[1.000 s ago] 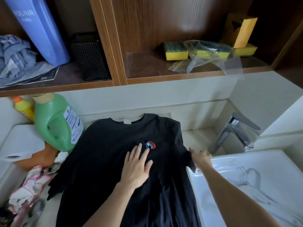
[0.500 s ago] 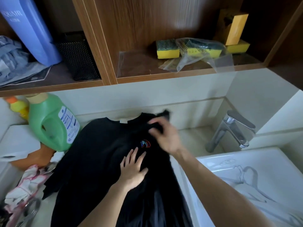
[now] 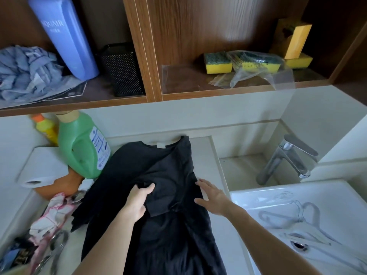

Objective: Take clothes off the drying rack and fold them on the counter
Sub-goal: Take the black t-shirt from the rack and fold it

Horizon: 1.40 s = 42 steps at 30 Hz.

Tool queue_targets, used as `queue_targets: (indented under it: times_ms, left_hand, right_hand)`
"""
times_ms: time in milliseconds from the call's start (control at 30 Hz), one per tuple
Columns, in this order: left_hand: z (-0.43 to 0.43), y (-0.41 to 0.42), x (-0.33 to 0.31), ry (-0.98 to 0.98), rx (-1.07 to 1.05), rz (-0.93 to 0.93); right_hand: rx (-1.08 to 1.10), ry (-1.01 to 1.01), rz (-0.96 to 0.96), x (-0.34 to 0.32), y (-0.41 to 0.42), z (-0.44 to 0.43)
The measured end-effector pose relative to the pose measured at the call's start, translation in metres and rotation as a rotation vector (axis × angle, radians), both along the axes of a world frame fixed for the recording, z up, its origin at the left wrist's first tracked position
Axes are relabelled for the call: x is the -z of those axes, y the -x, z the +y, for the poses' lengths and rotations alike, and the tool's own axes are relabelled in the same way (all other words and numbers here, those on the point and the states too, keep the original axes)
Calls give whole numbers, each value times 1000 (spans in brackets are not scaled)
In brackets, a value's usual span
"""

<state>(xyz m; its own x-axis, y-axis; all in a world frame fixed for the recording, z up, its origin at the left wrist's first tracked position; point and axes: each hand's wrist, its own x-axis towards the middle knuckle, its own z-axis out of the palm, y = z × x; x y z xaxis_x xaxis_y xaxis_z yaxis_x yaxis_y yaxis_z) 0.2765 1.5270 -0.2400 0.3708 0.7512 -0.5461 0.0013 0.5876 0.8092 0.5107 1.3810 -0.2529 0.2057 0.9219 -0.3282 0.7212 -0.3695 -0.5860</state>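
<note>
Black T-shirt lies flat along the pale counter in the middle of the frame, collar toward the wall, with its right-hand sleeve folded across the chest. At upper left a crumpled blue cloth, a tall blue bottle and a black mesh box sit on the wooden shelf. Below them a green detergent jug stands beside a white paper roll, the jug touching the shirt's left shoulder. Left hand sits at mid-chest, thumb and curled fingers pinching a bunched fold of fabric beside the sleeve. Right hand rests on the shirt's right edge, fingers straight and spread, grasping nothing. Yellow sponges lie on the shelf at upper right. At right a chrome tap stands behind a white sink holding pale hangers.
</note>
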Motion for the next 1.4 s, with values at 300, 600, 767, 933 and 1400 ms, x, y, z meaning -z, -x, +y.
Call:
queue_targets:
  times_ms: [300, 600, 767, 933, 1400]
  left_hand:
    - [16, 7, 11, -341, 51, 680]
    - [-90, 19, 7, -1264, 269, 887]
    - [-147, 29, 36, -1300, 612, 874]
    - [-174, 45, 63, -1378, 825, 1101]
    - [-224, 48, 57, -1321, 983, 1051]
  right_hand:
    - [-143, 142, -293, -8, 15, 11]
    - [-197, 192, -300, -9, 14, 31]
    - [-99, 84, -175, -8, 30, 9]
    - [61, -3, -179, -18, 77, -64]
    - [488, -137, -226, -43, 144, -238]
